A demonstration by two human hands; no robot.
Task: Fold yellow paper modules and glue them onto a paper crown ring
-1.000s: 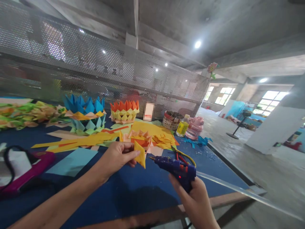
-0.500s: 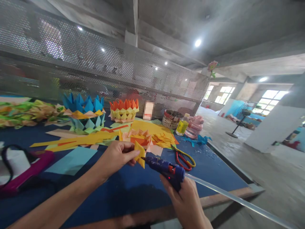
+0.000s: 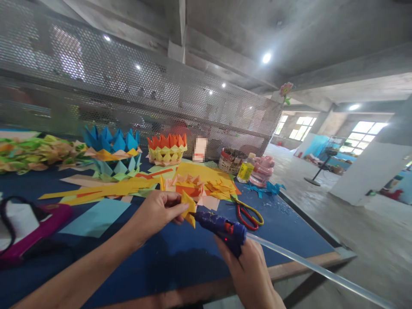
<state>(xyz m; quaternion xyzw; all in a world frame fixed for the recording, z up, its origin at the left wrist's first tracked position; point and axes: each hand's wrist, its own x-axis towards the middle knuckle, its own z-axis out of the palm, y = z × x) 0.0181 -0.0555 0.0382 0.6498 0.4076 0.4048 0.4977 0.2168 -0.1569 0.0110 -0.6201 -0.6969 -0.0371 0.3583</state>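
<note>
Between the thumb and fingers of my left hand (image 3: 165,208) is a small folded yellow paper piece (image 3: 188,209), held above the table. My right hand (image 3: 252,268) grips a blue hot glue gun (image 3: 222,227), its red light lit and a long clear glue stick (image 3: 309,262) sticking out of its back. The gun's nozzle meets the yellow piece, or is very close to it. Behind them lies a partly built ring of peach and orange folded paper (image 3: 188,185), beside a small pile of folded yellow pieces (image 3: 222,188).
Scissors (image 3: 249,214) with red and yellow handles lie on the blue tabletop (image 3: 283,236). Farther back stand a blue paper crown (image 3: 112,150), an orange-topped crown (image 3: 167,148), a basket (image 3: 231,159) and a bottle (image 3: 246,168). Pale blue paper (image 3: 96,217) lies left.
The glue gun has shifted very slightly left, its nozzle a little further over the yellow paper piece. My left hand stays nearly still.
</note>
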